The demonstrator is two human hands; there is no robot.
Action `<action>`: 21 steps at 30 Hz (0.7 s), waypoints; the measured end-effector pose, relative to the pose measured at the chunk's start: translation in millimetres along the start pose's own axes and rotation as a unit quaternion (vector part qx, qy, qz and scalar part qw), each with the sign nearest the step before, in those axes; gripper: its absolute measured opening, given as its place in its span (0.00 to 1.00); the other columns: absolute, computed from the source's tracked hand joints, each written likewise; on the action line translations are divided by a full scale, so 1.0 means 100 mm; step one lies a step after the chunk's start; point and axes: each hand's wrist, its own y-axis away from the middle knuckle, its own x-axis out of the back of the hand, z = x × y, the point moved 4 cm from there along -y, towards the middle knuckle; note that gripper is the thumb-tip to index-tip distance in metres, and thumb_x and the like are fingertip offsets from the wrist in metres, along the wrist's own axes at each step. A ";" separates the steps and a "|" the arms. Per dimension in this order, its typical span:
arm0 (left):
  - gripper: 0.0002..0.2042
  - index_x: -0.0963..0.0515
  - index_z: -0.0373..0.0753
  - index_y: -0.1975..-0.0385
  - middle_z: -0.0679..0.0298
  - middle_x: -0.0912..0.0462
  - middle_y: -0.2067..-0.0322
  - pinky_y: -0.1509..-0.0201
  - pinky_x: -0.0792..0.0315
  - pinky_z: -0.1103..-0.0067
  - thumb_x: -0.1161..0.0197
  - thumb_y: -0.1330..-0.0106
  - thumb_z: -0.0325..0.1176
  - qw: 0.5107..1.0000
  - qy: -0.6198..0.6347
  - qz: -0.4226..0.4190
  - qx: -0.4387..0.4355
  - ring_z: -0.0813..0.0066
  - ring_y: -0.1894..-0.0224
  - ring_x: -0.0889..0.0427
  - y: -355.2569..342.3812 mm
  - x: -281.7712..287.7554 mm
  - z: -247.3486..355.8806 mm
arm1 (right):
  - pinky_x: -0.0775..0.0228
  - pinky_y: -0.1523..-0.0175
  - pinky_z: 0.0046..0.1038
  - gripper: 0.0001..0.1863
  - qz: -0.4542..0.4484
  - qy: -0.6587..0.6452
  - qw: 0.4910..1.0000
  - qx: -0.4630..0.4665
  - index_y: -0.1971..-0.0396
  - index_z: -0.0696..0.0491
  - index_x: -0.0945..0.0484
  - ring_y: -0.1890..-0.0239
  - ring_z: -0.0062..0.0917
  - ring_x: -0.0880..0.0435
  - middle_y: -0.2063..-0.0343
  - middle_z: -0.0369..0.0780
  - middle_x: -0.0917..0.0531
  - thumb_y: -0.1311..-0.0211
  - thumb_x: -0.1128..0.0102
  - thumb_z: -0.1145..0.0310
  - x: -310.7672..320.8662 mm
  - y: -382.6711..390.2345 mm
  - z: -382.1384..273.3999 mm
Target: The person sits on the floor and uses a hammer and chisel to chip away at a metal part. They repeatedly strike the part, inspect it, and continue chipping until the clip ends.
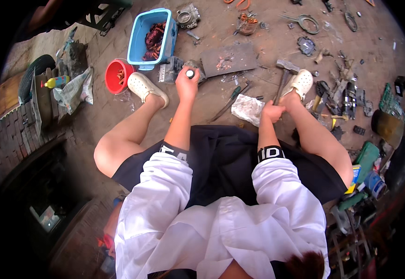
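My left hand (187, 83) is closed round an upright tool (190, 73), whose round end faces up with a dark rim. It is over a grey metal part (169, 73) that lies between my feet; the tool's lower end is hidden. My right hand (273, 112) is closed on the handle of a hammer (286, 65), its steel head raised toward my right shoe (303, 81). Beside that hand lie a crumpled white sheet (244, 108) and screwdriver-like tools (232, 98). A flat dark plate (228, 59) lies beyond the metal part.
A blue bin (137, 44) of copper-coloured wire and a red bucket (112, 80) of small copper pieces stand at front left. Loose metal parts (349, 100) and tools are scattered to the right. A tyre (33, 74), yellow bottle (56, 82) and white sack (74, 93) are at far left.
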 end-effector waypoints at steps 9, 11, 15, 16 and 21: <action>0.07 0.26 0.35 0.76 0.60 0.23 0.79 0.69 0.31 0.79 0.36 0.47 0.31 0.997 0.069 -0.027 0.016 0.74 0.75 0.26 0.13 0.06 -0.10 | 0.45 0.86 0.16 0.10 -0.561 -0.514 0.587 -0.278 0.76 0.51 0.32 0.91 0.10 0.37 0.89 0.27 0.31 0.42 0.43 0.62 -0.10 -0.41 -0.71; 0.07 0.26 0.35 0.76 0.55 0.23 0.78 0.68 0.31 0.75 0.36 0.49 0.31 0.994 0.092 -0.034 0.053 0.64 0.74 0.23 0.16 0.07 -0.20 | 0.44 0.87 0.15 0.12 -0.582 -0.474 0.610 -0.254 0.80 0.50 0.34 0.92 0.10 0.37 0.92 0.27 0.33 0.41 0.45 0.62 0.08 -0.31 -0.86; 0.08 0.26 0.36 0.75 0.57 0.22 0.78 0.68 0.30 0.74 0.35 0.49 0.32 0.989 0.143 -0.019 0.043 0.66 0.74 0.23 0.13 0.16 -0.28 | 0.43 0.86 0.15 0.13 -0.605 -0.406 0.667 -0.157 0.80 0.53 0.34 0.91 0.11 0.35 0.92 0.27 0.33 0.40 0.47 0.64 0.39 0.11 -0.91; 0.08 0.26 0.37 0.75 0.56 0.22 0.78 0.68 0.30 0.75 0.35 0.50 0.32 0.989 0.141 -0.024 0.031 0.64 0.74 0.23 0.14 0.16 -0.22 | 0.43 0.87 0.15 0.13 -0.616 -0.419 0.642 -0.178 0.80 0.53 0.34 0.91 0.11 0.35 0.91 0.28 0.33 0.40 0.47 0.64 0.52 0.21 -0.97; 0.08 0.26 0.38 0.74 0.54 0.22 0.75 0.66 0.30 0.73 0.35 0.51 0.32 0.986 0.156 -0.034 0.047 0.58 0.70 0.23 0.26 0.26 -0.40 | 0.41 0.84 0.17 0.12 -0.703 -0.399 0.510 -0.294 0.76 0.58 0.33 0.91 0.13 0.35 0.91 0.30 0.32 0.36 0.55 0.66 1.13 1.13 -1.29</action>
